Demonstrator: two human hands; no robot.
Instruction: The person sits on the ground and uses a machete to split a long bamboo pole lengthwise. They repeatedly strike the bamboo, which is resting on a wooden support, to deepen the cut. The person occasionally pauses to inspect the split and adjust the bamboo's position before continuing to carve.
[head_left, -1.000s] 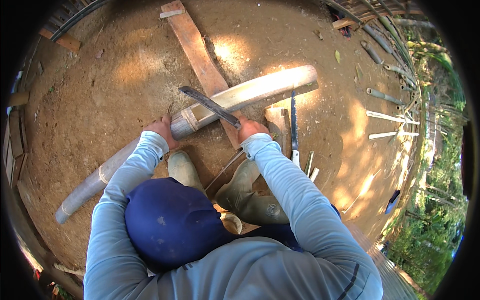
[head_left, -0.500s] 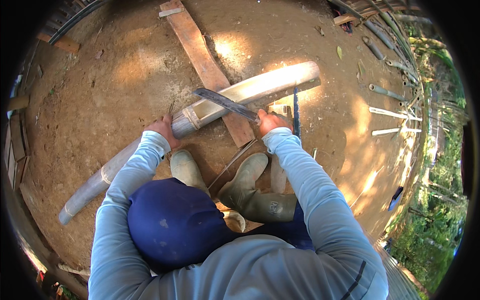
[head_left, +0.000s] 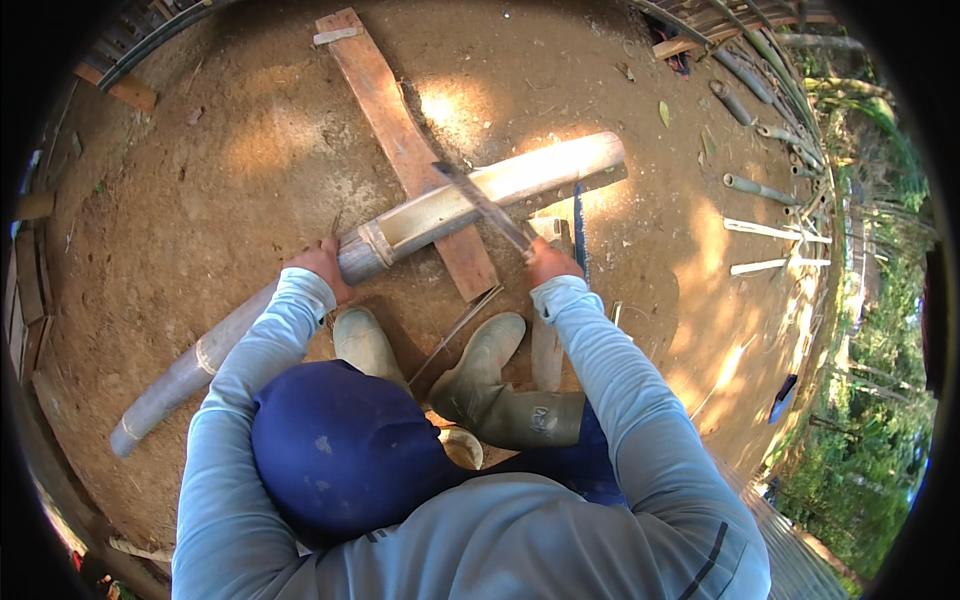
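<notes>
A long bamboo pole lies slantwise in front of me, its right part cut open to a pale hollow. My left hand is closed around it just left of a node. In my right hand is the handle of a machete, slightly blurred. Its blade slants up and left across the opened stretch of bamboo; whether it touches the bamboo I cannot tell. Beneath the bamboo runs a reddish wooden plank, crossing it.
My boots stand just behind the bamboo, a thin stick between them. Right of my right hand lies a long blue-edged tool, perhaps a saw. Cut bamboo pieces line the far right. A dark blue object lies at the right edge.
My right hand has moved slightly right and down, and the machete has swung to a steeper slant with its tip farther right. My left hand still grips the bamboo.
</notes>
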